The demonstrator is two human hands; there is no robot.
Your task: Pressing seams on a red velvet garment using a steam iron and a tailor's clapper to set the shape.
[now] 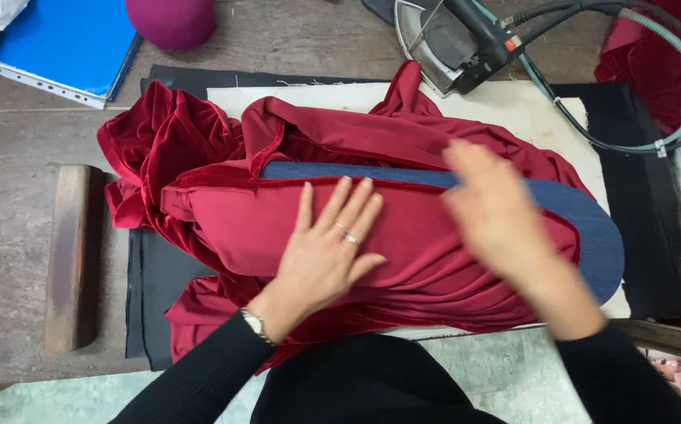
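Observation:
A red velvet garment [223, 220] lies draped over a long blue padded pressing board [592, 228] on the table. My left hand [329, 247] rests flat on the red cloth with its fingers spread, wearing rings and a wristwatch. My right hand [497, 212] hovers or slides over the cloth near the seam edge beside the blue pad; it is motion-blurred, fingers extended, holding nothing. Both arms wear black sleeves.
A steam iron [450, 39] with hoses [670, 94] sits at the back right. A blue folder [65, 43] and a purple round cushion [172, 20] lie at the back left. A wooden block [73, 251] rests at the left. Black cloth [647, 204] and a white pad [513, 106] lie beneath.

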